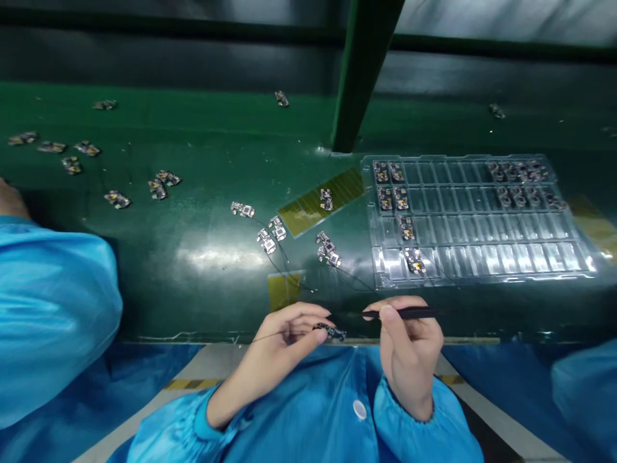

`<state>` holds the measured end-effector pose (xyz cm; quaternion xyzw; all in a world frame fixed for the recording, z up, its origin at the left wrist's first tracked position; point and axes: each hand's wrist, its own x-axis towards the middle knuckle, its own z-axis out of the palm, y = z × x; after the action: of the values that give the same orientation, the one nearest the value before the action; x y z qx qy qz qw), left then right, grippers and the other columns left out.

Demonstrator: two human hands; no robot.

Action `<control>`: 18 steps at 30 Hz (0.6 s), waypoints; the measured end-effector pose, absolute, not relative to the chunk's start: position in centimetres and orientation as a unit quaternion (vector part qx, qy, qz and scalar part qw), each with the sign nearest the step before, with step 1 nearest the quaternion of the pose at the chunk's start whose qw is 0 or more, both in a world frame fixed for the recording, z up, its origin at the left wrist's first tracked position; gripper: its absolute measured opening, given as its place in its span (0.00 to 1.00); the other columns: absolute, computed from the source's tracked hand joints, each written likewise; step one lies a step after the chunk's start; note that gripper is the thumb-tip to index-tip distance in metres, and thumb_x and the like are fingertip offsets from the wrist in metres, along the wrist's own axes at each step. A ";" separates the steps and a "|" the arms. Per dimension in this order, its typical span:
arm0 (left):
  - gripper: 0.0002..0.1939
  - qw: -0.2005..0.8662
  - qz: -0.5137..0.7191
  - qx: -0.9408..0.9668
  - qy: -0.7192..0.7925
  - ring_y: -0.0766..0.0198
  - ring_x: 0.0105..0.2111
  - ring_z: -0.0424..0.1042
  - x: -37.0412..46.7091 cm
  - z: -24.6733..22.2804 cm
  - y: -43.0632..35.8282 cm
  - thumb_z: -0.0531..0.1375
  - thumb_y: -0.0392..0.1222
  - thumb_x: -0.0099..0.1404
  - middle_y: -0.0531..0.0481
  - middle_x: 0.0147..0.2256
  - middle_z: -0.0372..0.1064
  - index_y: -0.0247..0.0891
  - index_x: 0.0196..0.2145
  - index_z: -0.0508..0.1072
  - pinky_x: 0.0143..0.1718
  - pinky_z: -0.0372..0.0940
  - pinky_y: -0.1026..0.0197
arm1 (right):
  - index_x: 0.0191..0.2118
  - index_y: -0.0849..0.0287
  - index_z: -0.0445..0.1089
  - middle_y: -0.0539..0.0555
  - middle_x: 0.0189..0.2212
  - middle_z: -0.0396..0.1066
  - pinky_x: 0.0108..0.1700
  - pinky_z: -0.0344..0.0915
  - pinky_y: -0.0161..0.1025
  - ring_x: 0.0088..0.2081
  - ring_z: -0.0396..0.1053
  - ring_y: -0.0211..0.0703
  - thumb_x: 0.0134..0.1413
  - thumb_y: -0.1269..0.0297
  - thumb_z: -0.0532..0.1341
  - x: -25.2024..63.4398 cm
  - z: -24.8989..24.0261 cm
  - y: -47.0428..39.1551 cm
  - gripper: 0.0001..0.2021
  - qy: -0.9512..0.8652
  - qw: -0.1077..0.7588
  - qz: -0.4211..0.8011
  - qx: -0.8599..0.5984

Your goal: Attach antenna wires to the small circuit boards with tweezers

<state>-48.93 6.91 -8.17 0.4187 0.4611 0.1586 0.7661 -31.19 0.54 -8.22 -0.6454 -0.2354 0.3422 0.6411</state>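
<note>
At the table's front edge, my left hand (284,341) pinches a small circuit board (331,331) between thumb and fingers, and a thin wire trails from that hand to the left. My right hand (407,350) grips dark tweezers (414,313) like a pen, their tips pointing left toward the board but apart from it. Just beyond my hands lie more circuit boards (329,249) with thin black wires. Another board (326,199) rests on a sheet of amber film labels (308,215). A smaller amber piece (283,290) lies near my left hand.
A clear plastic tray (482,280) at right holds several boards in its compartments. More boards (117,199) are scattered on the green table (202,218) at left. A green post (364,71) rises at the back. A person's blue sleeve (53,315) is at left, another (588,386) at right.
</note>
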 end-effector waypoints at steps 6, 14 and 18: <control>0.13 0.766 0.200 0.370 0.486 0.62 0.39 0.80 -48.5 -8.7 7.1 0.69 0.42 0.61 0.46 0.39 0.81 0.35 0.42 0.78 0.41 0.74 0.67 | 0.34 0.53 0.71 0.47 0.27 0.77 0.35 0.76 0.40 0.29 0.78 0.42 0.57 0.66 0.66 -31.6 -7.4 1.1 0.03 -0.256 0.643 0.388 -0.608; 0.18 0.800 0.189 0.346 0.452 0.58 0.42 0.80 -47.7 -8.8 7.0 0.70 0.40 0.59 0.43 0.43 0.80 0.35 0.47 0.79 0.45 0.74 0.63 | 0.35 0.54 0.73 0.48 0.30 0.79 0.43 0.76 0.40 0.38 0.80 0.43 0.57 0.68 0.67 -31.2 -8.1 0.8 0.03 -0.217 0.639 0.428 -0.601; 0.21 0.807 0.194 0.339 0.444 0.57 0.41 0.81 -47.4 -8.7 7.1 0.70 0.38 0.58 0.44 0.43 0.81 0.35 0.49 0.78 0.44 0.74 0.62 | 0.34 0.54 0.74 0.48 0.30 0.79 0.45 0.76 0.40 0.42 0.80 0.46 0.56 0.68 0.68 -31.3 -8.0 0.9 0.03 -0.214 0.634 0.446 -0.595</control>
<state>-47.35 7.13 -8.70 0.3389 0.4435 0.1940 0.8067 -31.27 0.86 -8.01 -0.5947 -0.2136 0.4458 0.6341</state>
